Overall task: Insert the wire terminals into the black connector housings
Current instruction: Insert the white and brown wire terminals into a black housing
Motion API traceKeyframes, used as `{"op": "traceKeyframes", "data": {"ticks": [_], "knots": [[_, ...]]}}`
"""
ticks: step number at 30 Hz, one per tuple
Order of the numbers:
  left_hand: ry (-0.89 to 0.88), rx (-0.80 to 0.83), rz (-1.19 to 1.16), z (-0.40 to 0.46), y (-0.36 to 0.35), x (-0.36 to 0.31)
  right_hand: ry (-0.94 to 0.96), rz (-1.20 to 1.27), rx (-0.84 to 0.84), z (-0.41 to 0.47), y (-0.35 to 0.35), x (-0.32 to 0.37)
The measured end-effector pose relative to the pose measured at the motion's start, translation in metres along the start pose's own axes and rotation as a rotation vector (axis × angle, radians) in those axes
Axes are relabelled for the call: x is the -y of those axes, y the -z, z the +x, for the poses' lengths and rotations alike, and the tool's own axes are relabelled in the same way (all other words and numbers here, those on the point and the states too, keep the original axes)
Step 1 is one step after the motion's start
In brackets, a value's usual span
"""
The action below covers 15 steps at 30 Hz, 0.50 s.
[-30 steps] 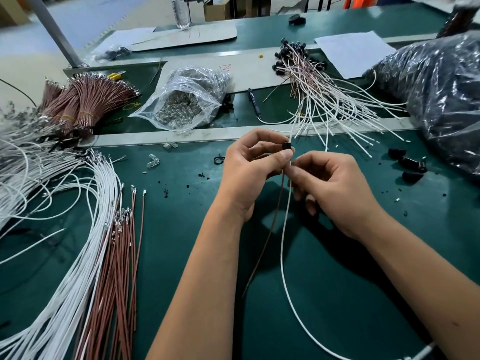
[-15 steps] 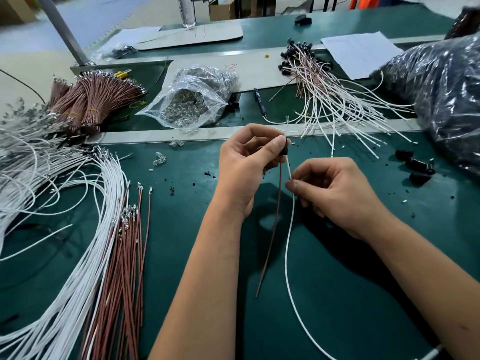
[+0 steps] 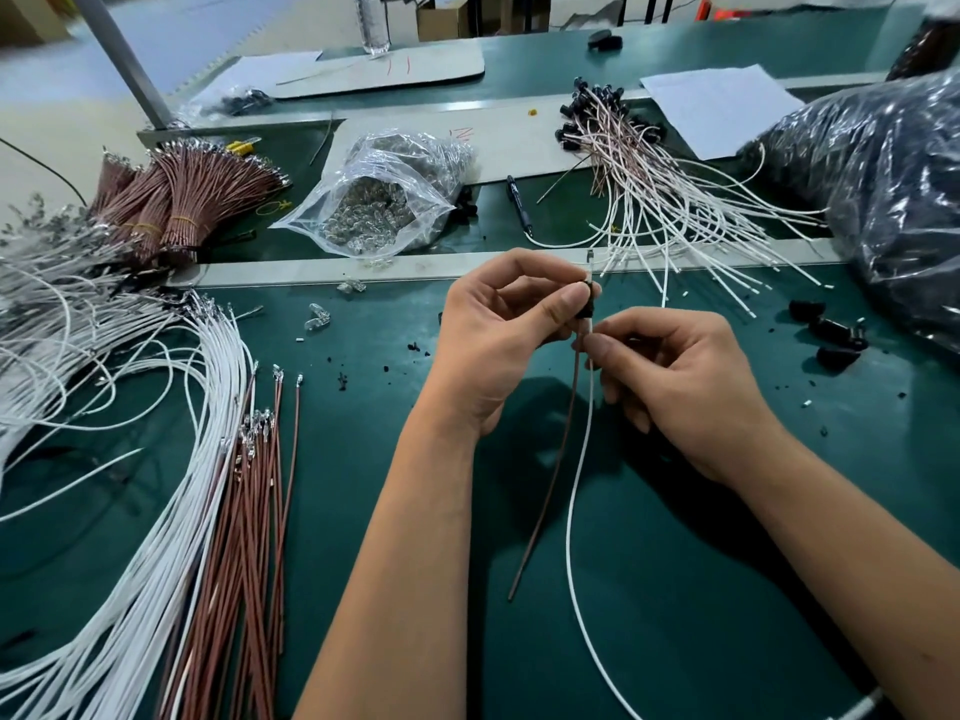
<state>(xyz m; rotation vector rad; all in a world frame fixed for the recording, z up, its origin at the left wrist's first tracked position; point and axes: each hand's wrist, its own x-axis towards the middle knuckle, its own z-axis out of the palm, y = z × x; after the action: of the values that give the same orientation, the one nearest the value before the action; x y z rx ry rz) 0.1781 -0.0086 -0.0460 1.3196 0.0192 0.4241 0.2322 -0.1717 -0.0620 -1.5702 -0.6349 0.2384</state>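
Midway through, it seemed, the left hand (image 3: 498, 335) pinched a black connector housing (image 3: 586, 304) at frame centre, a brown wire (image 3: 550, 485) hanging from it, while the right hand (image 3: 680, 387) pinched a white wire (image 3: 576, 501) just below it. Whether that terminal was seated could not be told. A pile of finished assemblies (image 3: 649, 163) lay upper right; many loose white wires (image 3: 156, 459) and brown wires (image 3: 244, 537) at left, and spare housings (image 3: 831, 332) at right, remained.

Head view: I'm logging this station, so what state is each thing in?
black connector housing: pinched by left hand
white wire: pinched by right hand just below the housing
brown wire: hanging from the housing
clear bag: open
loose black housings: lying on mat
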Motion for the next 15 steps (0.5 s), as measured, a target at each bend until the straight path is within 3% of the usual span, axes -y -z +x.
{"op": "traceKeyframes", "data": {"ticks": [15], "knots": [[-0.030, -0.067, 0.043, 0.0008, 0.0000, 0.0031, -0.068, -0.007, 0.058, 0.0000, 0.0019, 0.0000]]}}
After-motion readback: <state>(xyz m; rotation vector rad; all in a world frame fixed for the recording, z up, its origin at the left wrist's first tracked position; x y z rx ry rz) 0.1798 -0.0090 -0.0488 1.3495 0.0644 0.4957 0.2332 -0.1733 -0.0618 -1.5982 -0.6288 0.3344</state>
